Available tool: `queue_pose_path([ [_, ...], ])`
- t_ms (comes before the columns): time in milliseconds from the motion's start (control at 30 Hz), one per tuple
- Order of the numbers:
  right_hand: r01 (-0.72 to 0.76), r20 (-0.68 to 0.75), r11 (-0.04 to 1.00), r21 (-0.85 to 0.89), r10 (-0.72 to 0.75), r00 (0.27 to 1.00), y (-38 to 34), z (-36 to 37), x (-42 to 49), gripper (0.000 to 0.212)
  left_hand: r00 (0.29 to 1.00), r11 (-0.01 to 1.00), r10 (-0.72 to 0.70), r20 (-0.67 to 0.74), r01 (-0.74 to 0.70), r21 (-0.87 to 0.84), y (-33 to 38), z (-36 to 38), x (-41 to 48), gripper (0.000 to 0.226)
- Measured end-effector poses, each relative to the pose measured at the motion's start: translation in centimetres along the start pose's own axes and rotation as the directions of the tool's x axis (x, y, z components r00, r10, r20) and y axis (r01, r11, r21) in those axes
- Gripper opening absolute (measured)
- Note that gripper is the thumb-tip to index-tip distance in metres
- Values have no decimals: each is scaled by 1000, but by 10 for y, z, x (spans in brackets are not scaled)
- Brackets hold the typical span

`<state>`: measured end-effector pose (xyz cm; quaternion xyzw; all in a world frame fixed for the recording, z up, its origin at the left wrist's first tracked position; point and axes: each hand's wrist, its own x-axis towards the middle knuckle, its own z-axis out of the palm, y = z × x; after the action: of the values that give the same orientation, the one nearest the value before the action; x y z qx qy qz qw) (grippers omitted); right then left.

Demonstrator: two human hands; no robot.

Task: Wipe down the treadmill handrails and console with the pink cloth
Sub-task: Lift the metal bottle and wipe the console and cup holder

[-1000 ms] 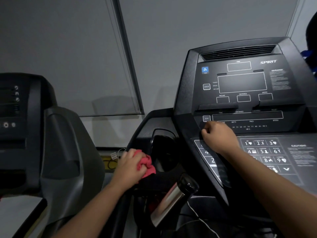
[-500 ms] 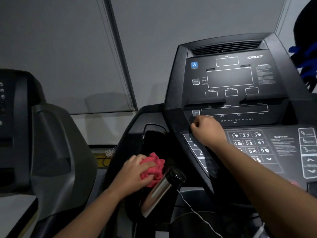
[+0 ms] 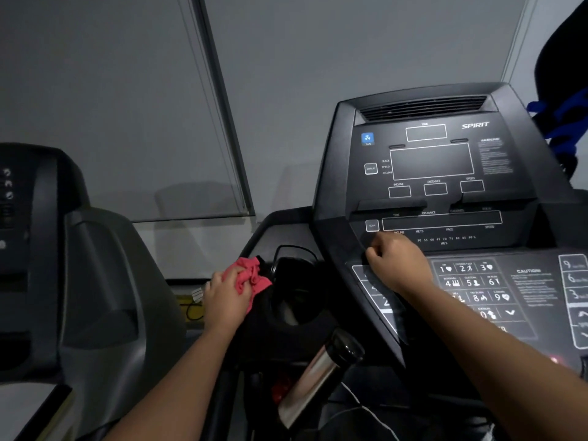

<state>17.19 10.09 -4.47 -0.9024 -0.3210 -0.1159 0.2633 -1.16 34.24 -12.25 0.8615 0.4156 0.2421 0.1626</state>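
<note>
Left hand (image 3: pixel 224 297) grips crumpled pink cloth (image 3: pixel 251 276) at left edge of black treadmill console (image 3: pixel 334 186), beside dark cup pocket (image 3: pixel 299 300). Right hand (image 3: pixel 396 262): curled fist on console, holding nothing. Risk: fist bumps number buttons (image 3: pixel 471 281); cloth knocks leaning shiny metal bottle (image 3: pixel 315 380).

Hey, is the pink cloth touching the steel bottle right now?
Apart. The head view shows the cloth gripped by the left hand, with the dark cup holder lying between it and the bottle.
</note>
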Motion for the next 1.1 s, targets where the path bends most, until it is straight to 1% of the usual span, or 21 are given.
queue_pose_path([
  [100,-52,-10,999,5,52,999,-1,-1,1,18,998,997,-63,-10,62,-45,4,2,24,33],
  [167,-72,-10,997,3,72,997,-2,-1,2,17,996,997,-70,-51,69,-26,14,0,38,33],
  [233,-84,-9,996,-8,84,996,-3,-1,2,16,995,998,56,-86,-56,-1,30,1,48,32],
  [300,-84,-13,996,-12,83,996,-3,-2,3,16,977,978,209,-49,-209,8,50,7,51,36],
  [333,-84,-16,996,-17,84,996,-3,-2,3,17,967,967,254,-27,-253,22,58,12,49,39],
  [400,-86,-25,996,-28,85,996,-3,-1,4,19,957,955,289,-35,-285,75,72,25,47,43],
  [467,-87,-27,996,-31,86,996,-2,1,5,19,952,942,306,25,-306,134,85,32,39,45],
  [500,-91,-22,995,-30,91,996,-2,2,6,18,940,922,339,36,-340,185,90,35,36,45],
  [567,-97,-16,995,-23,96,995,0,3,7,17,911,889,401,100,-413,197,100,47,25,42],
  [633,-99,-16,995,-17,99,995,0,3,7,17,862,851,476,175,-501,154,102,57,15,40],
  [700,-102,-9,995,-9,102,995,1,3,8,15,825,807,478,301,-548,221,94,61,15,37],
  [733,-106,-2,994,-6,106,994,1,2,8,14,814,781,511,277,-574,245,87,63,19,36],
  [767,-107,5,994,-2,107,994,2,2,8,14,816,772,520,252,-575,270,84,57,24,36],
  [800,-100,5,995,4,100,995,2,2,8,14,818,756,546,181,-574,314,78,54,28,35],
  [867,-93,-1,995,25,93,996,3,2,8,14,857,794,509,78,-503,341,73,43,31,25],
  [900,-94,-4,995,34,95,996,4,2,8,14,888,837,455,69,-452,307,75,37,31,24],
  [933,-95,-4,995,42,96,995,4,2,7,14,922,880,383,55,-382,283,73,38,33,28],
  [967,-94,-2,994,48,94,996,4,1,6,14,953,917,293,75,-302,259,74,34,31,33],
  [1033,-85,-2,995,59,85,996,4,-1,5,15,983,963,177,53,-184,196,77,29,30,36],
  [1067,-81,-2,995,65,81,997,4,-2,5,16,991,976,136,11,-136,167,77,26,31,36],
  [1100,-75,-2,995,73,75,997,5,-2,4,17,999,989,52,8,-53,137,76,19,31,36],
])
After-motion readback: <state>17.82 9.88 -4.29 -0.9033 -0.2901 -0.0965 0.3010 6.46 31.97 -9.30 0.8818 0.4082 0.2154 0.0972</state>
